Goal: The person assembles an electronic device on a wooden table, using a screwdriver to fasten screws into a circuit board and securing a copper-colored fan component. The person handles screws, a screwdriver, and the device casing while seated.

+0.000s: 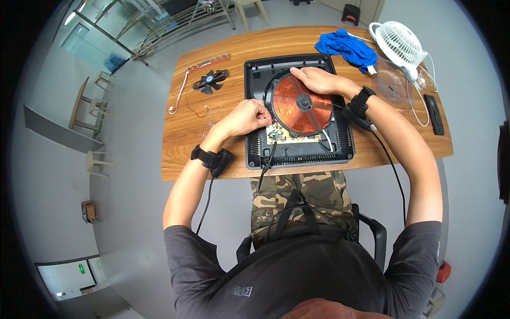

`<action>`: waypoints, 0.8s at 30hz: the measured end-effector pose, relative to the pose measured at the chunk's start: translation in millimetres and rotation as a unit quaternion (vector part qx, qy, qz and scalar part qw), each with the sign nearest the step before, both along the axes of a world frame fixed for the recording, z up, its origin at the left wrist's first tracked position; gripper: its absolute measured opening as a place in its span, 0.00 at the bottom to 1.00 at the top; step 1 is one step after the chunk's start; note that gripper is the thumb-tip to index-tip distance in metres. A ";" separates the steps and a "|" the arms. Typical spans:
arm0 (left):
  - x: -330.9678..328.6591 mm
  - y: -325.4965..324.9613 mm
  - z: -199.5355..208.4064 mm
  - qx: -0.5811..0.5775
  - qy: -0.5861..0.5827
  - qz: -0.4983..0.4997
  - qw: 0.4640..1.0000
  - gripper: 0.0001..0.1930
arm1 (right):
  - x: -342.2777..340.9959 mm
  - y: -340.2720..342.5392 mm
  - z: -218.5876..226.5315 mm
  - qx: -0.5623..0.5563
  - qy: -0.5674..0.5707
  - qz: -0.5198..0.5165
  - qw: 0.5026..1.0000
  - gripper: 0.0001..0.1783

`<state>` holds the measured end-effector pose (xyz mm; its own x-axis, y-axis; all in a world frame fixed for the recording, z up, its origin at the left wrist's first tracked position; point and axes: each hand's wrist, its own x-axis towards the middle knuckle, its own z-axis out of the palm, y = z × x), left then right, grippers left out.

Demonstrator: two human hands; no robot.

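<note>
On the wood-grain table (180, 154): lidless black induction cooker housing (255, 90), directly in front of the seated person, inner side up
Copper heating coil (303, 114): flat disc in a round black frame, lying over the middle of the housing, lower edge next to the circuit board (278, 135); fixed or loose, cannot tell
Left hand (248, 118): fingertips drawn narrowly together at the lower left edge of the coil, by the board; contents of the pinch hidden, cannot tell
Right hand (319, 81): fingers extended and close together, laid over the upper right rim of the coil; thumb position, cannot tell
Coil handling: probably stiff, fairly heavy for its thickness; windings smooth, likely easy to scratch or nick
Coil hold points: preferably opposite sides of the black frame; avoid pressing on copper or central hub
White lead (328, 140): at the lower right of the coil, probably flexible; avoid tugging, end joint likely weak
Black-bladed cooling fan (210, 81): left of the housing, near an orange strip board (209, 62)
Table's far right: blue cloth (348, 49) beside white desk fan (397, 43)
</note>
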<state>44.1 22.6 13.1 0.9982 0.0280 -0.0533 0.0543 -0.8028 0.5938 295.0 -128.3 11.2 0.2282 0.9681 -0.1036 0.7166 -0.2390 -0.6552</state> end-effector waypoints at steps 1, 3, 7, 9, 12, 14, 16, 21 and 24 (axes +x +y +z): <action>0.8 -0.7 -0.7 0.002 0.001 -0.002 1.000 0.06 | 2.2 1.9 -2.5 0.000 -0.011 0.003 1.000 0.45; 1.5 -1.9 -1.7 0.006 0.004 -0.006 1.000 0.06 | 3.0 2.9 -6.3 0.003 -0.021 0.005 1.000 0.45; 0.7 -3.9 -1.1 0.013 -0.011 -0.014 1.000 0.06 | -0.4 1.8 -6.8 0.010 -0.027 -0.001 1.000 0.45; 0.1 -7.0 0.5 0.028 -0.014 -0.017 0.999 0.06 | -1.6 1.3 -5.8 0.009 -0.031 -0.003 0.999 0.44; -0.4 -7.8 0.3 0.037 -0.016 -0.017 0.999 0.06 | -1.7 2.4 -3.6 -0.016 -0.032 -0.003 0.999 0.44; 1.5 -4.3 -5.4 0.001 -0.020 -0.010 1.000 0.06 | 0.4 4.3 0.1 -0.064 -0.032 -0.002 0.997 0.43; 4.5 -5.0 -2.8 -0.018 0.002 0.011 1.000 0.07 | -1.1 3.1 -4.4 -0.014 -0.036 -0.003 0.999 0.44; 7.4 -8.8 3.2 0.015 0.034 0.059 0.998 0.09 | -2.1 1.6 -8.0 0.009 -0.026 -0.004 1.000 0.44; 5.2 -11.8 0.5 0.035 0.029 0.070 0.997 0.10 | -1.7 0.7 -10.8 0.020 -0.033 -0.005 0.999 0.44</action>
<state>49.4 10.9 13.6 0.9796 0.1724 -0.1031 0.2008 -0.8242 0.5296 293.3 -127.6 0.4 0.2424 0.9689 -0.0499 0.7562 -0.2208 -0.6160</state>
